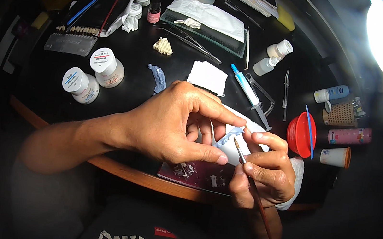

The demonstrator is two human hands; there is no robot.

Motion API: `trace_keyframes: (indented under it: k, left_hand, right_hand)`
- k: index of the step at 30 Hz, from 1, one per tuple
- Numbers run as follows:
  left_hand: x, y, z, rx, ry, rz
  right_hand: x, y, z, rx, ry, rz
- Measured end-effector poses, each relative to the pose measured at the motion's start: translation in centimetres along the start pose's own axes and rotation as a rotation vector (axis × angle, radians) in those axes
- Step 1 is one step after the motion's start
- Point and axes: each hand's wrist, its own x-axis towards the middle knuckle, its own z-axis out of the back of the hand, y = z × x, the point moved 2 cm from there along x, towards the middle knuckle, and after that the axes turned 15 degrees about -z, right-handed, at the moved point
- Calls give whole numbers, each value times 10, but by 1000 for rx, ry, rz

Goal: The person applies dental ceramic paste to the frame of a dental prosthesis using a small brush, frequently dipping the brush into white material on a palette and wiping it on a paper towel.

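Note:
My left hand reaches in from the left and grips a small blue tooth-row mould between thumb and fingers; some of the holding fingers are hidden. My right hand is closed round a thin fine-tipped brush with a dark red handle. The brush tip points at the mould, close to its whitish part; I cannot tell if they touch. Beneath both hands lie white paper and a dark red board with whitish scraps. Another blue mould piece rests beyond my left hand.
Two white-lidded jars stand at left, near a tooth shade guide. Farther back are tweezers and a glass slab. A blue-capped syringe, a red bowl and a paper cup are to the right.

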Motion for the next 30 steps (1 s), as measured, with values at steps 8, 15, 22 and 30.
trace_keyframes:
  k: [8,15,22,30]
  left_hand:
    - [0,0,1,4,1,-8]
    - [-1,-2,-2,11,-5,-13]
    - [-1,-2,0,1,-3,-5]
    - [0,-4,-1,-8,-11,-12]
  right_hand:
    - [0,-1,-1,-10,-26,19]
    - [0,2,-1,4,-22,23]
    - [1,1,-1,1,-10,32]
    - [0,4,0,-29,2,17]
